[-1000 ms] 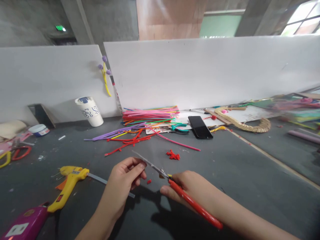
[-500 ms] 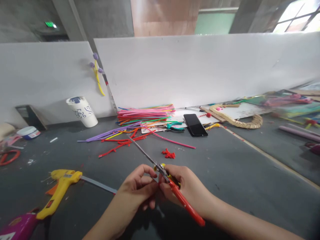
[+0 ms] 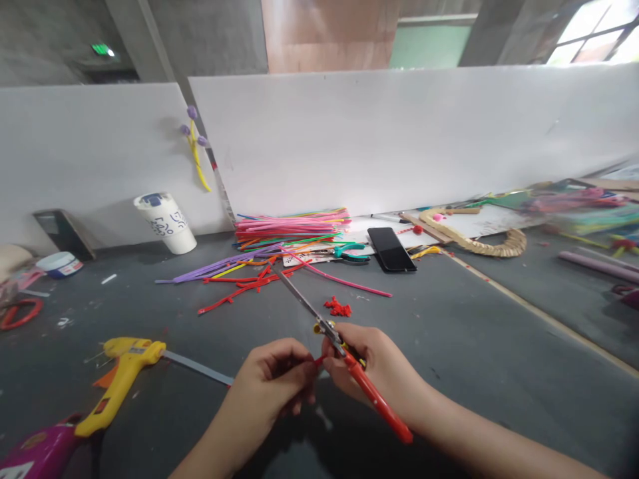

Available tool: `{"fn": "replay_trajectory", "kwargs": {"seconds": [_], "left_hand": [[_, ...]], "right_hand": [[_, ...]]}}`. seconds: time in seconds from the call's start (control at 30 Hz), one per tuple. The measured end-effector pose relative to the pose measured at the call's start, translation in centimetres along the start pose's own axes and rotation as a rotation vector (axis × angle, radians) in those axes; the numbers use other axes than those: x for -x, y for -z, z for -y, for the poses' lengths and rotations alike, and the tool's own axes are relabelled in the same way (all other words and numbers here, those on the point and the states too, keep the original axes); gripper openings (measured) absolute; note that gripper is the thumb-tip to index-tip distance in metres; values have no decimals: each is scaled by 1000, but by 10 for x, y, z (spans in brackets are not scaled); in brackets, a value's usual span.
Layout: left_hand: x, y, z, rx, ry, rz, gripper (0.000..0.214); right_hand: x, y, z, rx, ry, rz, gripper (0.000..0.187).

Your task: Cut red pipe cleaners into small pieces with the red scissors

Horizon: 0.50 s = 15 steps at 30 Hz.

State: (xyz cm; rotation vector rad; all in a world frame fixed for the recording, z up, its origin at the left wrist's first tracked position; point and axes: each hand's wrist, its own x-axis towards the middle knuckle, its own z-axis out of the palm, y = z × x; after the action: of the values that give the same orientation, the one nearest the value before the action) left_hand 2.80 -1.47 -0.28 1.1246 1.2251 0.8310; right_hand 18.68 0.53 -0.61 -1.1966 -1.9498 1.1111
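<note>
Hovering low over the dark grey worktop [image 3: 474,346], both hands were seen well in front of the bundle of coloured pipe cleaners [image 3: 294,226]. The left hand [image 3: 272,382] was closed, its fingertips pinched on a short red pipe-cleaner piece [image 3: 317,361]. The right hand [image 3: 374,362] was wrapped around the red handles of a pair of scissors [image 3: 349,361], whose pivot was held right at the end of that red piece. The blades were pointed up and away toward the bundle and were seen as one thin line, so they appeared shut. The two hands were held just beside each other, almost touching at the fingertips.

Between the hands and the bundle, a small heap of red scraps [image 3: 338,307] was left on the worktop. Loose red strands [image 3: 239,284] were spread out from the bundle's left front. Just right of the bundle, a teal-handled tool [image 3: 352,251] and a black phone [image 3: 392,249] were laid flat. Left of the bundle, a white paper cup [image 3: 166,221] was stood by the white partition board [image 3: 399,133]. Well to the front left of the bundle, a yellow glue gun [image 3: 122,379] was laid on its side.
</note>
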Motion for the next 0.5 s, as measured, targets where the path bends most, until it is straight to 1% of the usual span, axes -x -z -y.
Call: {"fn": "replay_trajectory", "kwargs": {"seconds": [0.07, 0.13, 0.17, 0.23, 0.33, 0.5], "left_hand": [[-1, 5, 0, 39, -13, -41, 17], [-2, 11, -1, 80, -48, -100, 15], [-3, 14, -2, 98, -74, -135, 15], [-3, 20, -3, 126, -129, -197, 14], [-3, 23, -5, 149, -183, -266, 12], [-1, 22, -8, 74, -210, -287, 12]], "right_hand": [[0, 5, 3, 30, 1, 39, 11], [1, 12, 7, 81, -22, 123, 22], [1, 15, 9, 129, -39, 168, 26], [3, 18, 12, 234, -58, 219, 33], [6, 19, 15, 336, -79, 266, 37], [7, 17, 14, 363, -84, 322, 37]]}}
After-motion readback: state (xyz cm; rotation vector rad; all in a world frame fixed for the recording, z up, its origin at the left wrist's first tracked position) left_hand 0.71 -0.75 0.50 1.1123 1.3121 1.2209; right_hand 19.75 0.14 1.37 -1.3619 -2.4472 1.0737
